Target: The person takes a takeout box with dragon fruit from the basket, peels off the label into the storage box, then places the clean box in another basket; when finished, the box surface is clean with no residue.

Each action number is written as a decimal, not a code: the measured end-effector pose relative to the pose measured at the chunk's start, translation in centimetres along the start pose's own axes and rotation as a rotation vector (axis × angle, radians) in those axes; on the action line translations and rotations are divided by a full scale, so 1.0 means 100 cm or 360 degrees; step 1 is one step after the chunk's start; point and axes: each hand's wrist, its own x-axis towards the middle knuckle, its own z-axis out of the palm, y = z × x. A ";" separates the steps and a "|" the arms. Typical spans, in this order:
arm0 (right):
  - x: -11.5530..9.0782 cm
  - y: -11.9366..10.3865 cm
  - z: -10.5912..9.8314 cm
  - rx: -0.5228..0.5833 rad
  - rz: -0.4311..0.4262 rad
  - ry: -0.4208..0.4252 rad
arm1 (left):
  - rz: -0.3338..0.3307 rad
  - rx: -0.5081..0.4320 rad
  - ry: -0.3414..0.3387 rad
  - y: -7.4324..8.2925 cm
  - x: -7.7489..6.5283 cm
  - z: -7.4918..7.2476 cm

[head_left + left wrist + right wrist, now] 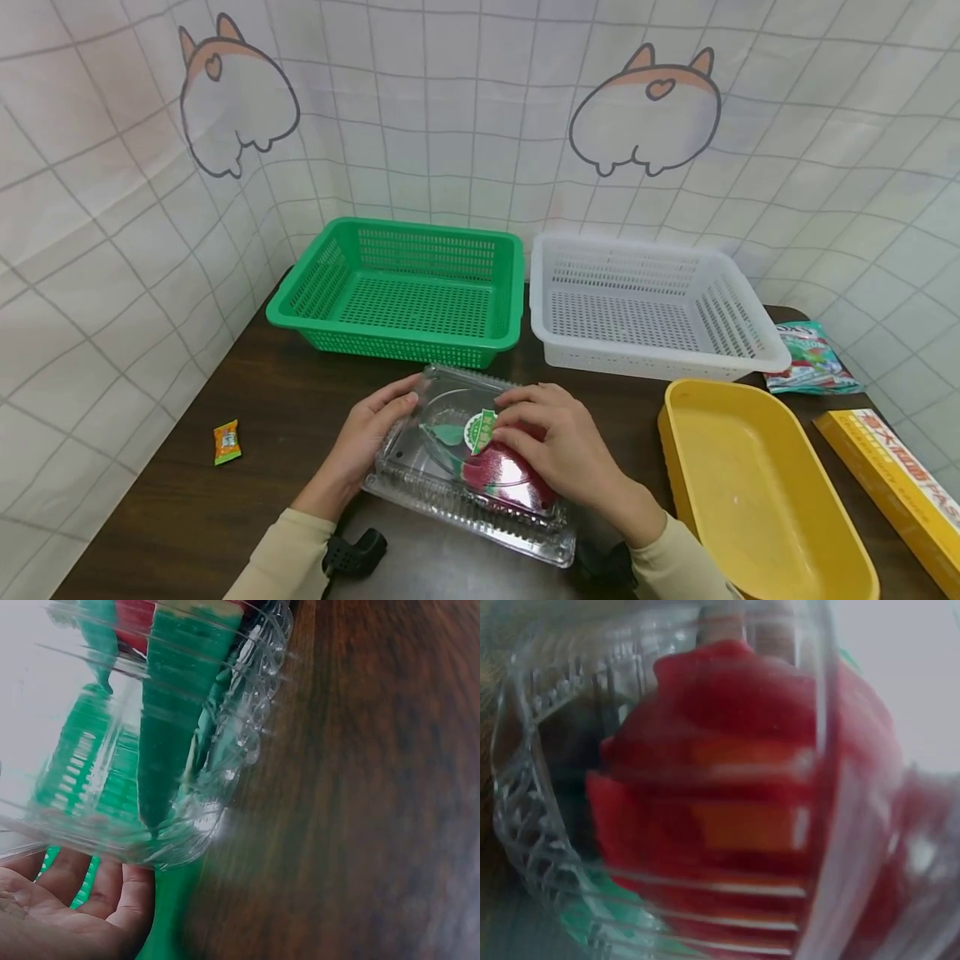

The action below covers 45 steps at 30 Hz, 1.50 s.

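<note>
A clear plastic clamshell box (442,454) is held tilted above the near part of the table. Inside it lies a red thing (727,810) with green pointed leaf-like parts (176,712); its exact kind is hard to tell. My left hand (367,433) grips the box's left edge, thumb on top, and in the left wrist view its fingers come up under the box. On the lid, a round green-and-white sticker with a green strip (482,431) sits at my right hand (558,446), whose thumb and fingers pinch at the strip. The right wrist view is blurred.
Behind stand a green basket (315,315) and a white basket (660,360). At right are a yellow tub (750,492), a long yellow box (892,492) and a teal snack bag (813,358). A small orange packet (227,442) lies on the dark table (165,517) at left.
</note>
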 end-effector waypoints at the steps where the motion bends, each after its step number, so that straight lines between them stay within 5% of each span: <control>1: 0.000 0.000 0.000 0.0013 0.0018 0.0019 | 0.0001 0.0000 0.0003 0.000 0.000 0.000; 15: 0.003 0.001 0.001 0.0333 0.0156 0.0229 | 0.0000 0.0005 0.0019 0.000 -0.001 0.000; 25: 0.003 -0.005 -0.006 0.0351 0.0185 0.0287 | 0.0012 -0.0043 0.0041 0.000 0.001 0.002; 36: 0.001 -0.008 -0.037 0.0316 0.0204 0.0341 | -0.0011 0.0022 0.0171 -0.001 -0.002 0.006; 45: -0.003 0.000 -0.070 0.0300 0.0405 0.0270 | 0.0042 0.0054 0.0216 -0.001 -0.003 0.010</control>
